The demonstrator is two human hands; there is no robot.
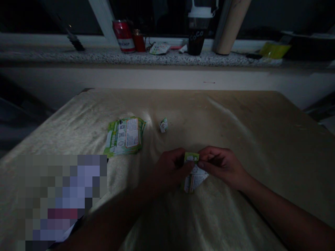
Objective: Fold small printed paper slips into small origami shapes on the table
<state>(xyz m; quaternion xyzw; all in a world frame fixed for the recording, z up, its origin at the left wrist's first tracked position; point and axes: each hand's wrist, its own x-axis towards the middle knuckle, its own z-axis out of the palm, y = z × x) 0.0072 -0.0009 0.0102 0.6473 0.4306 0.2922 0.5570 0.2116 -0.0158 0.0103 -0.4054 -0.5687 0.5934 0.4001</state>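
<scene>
A green and white printed leaflet [195, 177], partly folded, is held between both hands just above the table. My left hand [174, 165] grips its left side, the thumb lying across the paper. With thumb and fingers pinched, my right hand [225, 165] holds its upper right edge. A stack of similar green leaflets [125, 136] lies to the left on the cloth. Beyond my hands sits a small folded paper piece [163, 125] with green and white print. Part of the held leaflet is hidden behind my left hand.
A shiny beige cloth covers the table [235, 118]. On the granite windowsill [99, 55] stand a red can [124, 36], a red-orange bottle [138, 40], a dark lidded cup [197, 35] and a cardboard tube [232, 26]. A blurred-out patch covers the lower left.
</scene>
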